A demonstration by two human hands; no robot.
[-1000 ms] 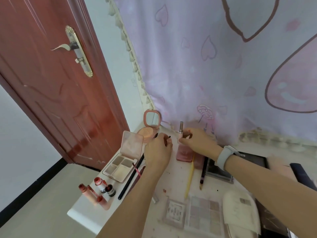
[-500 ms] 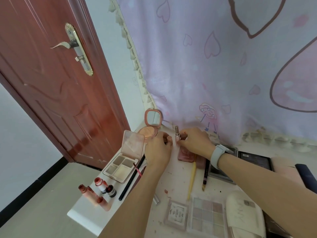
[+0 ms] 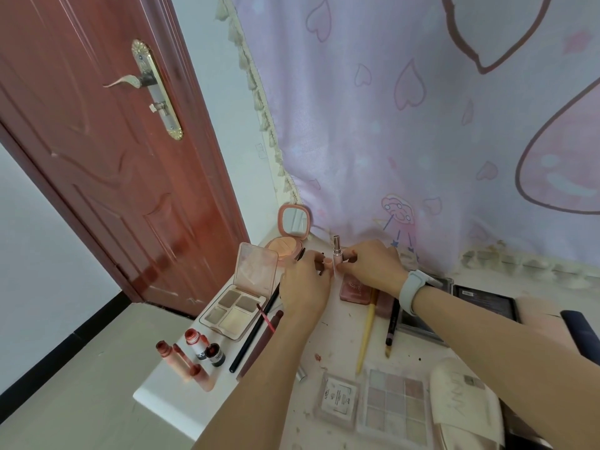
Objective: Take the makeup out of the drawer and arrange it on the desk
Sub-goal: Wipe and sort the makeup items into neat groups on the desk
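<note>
Both hands now meeting at the little pink tube (image 3: 337, 254), just right of the round mirror compact (image 3: 290, 235). Right hand (image 3: 373, 266) pinching it upright; left hand (image 3: 305, 284) curled, fingertips touching. Standing it neatly.

Both hands (image 3: 337, 271) on upright lipstick (image 3: 337, 251) — desk (image 3: 181, 404).

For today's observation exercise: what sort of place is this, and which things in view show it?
Probably a bedroom at home: a white desk spread with makeup, a heart-print curtain behind it, and a wooden door beside it.
</note>
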